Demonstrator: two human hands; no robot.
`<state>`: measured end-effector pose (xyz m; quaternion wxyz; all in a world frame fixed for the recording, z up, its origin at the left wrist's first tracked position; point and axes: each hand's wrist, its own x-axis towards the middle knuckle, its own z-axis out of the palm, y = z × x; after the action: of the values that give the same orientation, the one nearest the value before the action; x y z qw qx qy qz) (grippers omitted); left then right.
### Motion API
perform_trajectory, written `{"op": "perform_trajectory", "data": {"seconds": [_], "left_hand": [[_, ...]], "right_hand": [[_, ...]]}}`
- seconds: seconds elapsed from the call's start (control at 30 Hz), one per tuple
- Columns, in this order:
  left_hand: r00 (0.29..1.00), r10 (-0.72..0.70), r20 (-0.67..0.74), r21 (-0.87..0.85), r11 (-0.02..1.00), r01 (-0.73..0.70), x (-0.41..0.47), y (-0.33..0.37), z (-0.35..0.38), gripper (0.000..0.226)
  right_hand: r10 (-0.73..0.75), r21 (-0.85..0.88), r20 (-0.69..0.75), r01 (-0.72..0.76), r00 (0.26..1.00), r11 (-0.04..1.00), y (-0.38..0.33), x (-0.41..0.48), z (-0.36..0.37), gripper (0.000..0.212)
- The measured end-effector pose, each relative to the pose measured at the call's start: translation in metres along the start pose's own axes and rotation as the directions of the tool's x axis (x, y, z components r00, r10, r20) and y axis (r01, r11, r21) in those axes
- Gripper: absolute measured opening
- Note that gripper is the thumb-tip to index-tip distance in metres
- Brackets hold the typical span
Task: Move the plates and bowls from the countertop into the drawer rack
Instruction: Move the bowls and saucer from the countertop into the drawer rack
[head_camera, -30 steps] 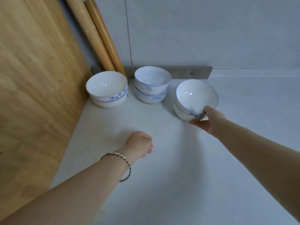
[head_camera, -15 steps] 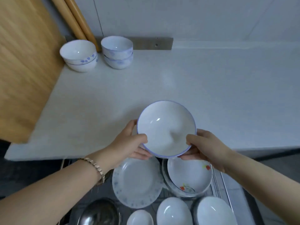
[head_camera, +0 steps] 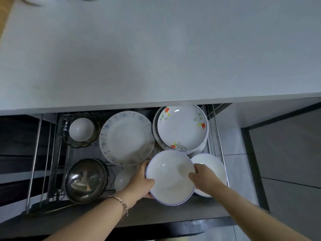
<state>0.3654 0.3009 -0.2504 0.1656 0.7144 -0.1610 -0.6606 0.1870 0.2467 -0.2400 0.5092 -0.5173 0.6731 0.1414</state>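
A white bowl with a thin blue rim (head_camera: 169, 178) hangs over the front middle of the open drawer rack (head_camera: 43, 162). My left hand (head_camera: 139, 184) grips its left rim and my right hand (head_camera: 204, 178) grips its right rim. Just right of it, partly hidden by my right hand, a white bowl (head_camera: 213, 164) sits in the rack. Behind them lie a blue-speckled plate (head_camera: 126, 138) and a flower-painted plate (head_camera: 182, 127) on a stack. What lies under the held bowl is hidden.
The rack also holds a steel bowl (head_camera: 86, 180) at front left, a small white bowl (head_camera: 122, 180) beside it, and a small white bowl inside a glass dish (head_camera: 80, 129) at back left. The white countertop (head_camera: 156, 49) overhangs the rack's back. Grey floor tiles (head_camera: 286, 171) lie to the right.
Both hands have carried the bowl from above the countertop edge down over the drawer rack. The view has tilted down, so the bowls at the countertop's back left are almost out of frame.
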Motion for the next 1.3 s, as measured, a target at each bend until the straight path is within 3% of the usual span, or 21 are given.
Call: {"op": "perform_trajectory", "data": {"seconds": [0.07,0.17,0.37,0.6,0.77,0.93,1.0,1.13,1.3], "left_hand": [[0.999,-0.006,-0.053,0.063,0.998,0.009,0.025,-0.013,0.0,0.062],[0.993,0.01,-0.119,0.171,0.985,0.01,0.055,-0.029,0.0,0.063],[0.993,-0.086,-0.084,0.166,0.981,0.099,0.075,-0.042,0.006,0.065],[0.991,-0.092,-0.096,0.245,0.963,0.114,0.078,-0.049,0.01,0.075],[0.99,-0.015,-0.144,0.481,0.873,0.083,0.077,-0.053,0.013,0.069],[0.992,-0.099,-0.073,0.577,0.808,0.123,0.076,-0.042,0.009,0.066],[0.993,-0.044,-0.106,0.626,0.773,0.101,0.069,-0.032,0.005,0.062],[0.962,0.234,-0.14,0.627,0.773,-0.097,0.044,0.007,-0.017,0.036],[0.872,0.428,-0.235,0.475,0.834,-0.281,0.011,0.085,-0.095,0.017]], "right_hand": [[-0.012,-0.069,0.004,0.012,1.0,0.998,0.0,0.018,0.011,0.018],[0.005,-0.221,-0.01,-0.007,1.0,0.975,-0.002,0.043,0.023,0.03],[0.067,-0.472,-0.024,-0.07,0.997,0.879,-0.002,0.073,0.033,0.035],[-0.006,-0.609,-0.033,-0.015,0.999,0.793,0.007,0.075,0.043,0.031],[-0.02,-0.651,-0.06,-0.024,0.998,0.759,0.003,0.076,0.043,0.03],[-0.054,-0.728,-0.018,0.023,0.998,0.686,0.0,0.068,0.042,0.029],[-0.099,-0.721,-0.011,0.06,0.995,0.69,-0.008,0.064,0.039,0.029],[-0.212,-0.612,0.011,0.174,0.977,0.772,-0.047,0.047,0.018,0.032],[-0.372,-0.412,0.045,0.357,0.927,0.839,-0.145,0.022,-0.018,0.03]]}}
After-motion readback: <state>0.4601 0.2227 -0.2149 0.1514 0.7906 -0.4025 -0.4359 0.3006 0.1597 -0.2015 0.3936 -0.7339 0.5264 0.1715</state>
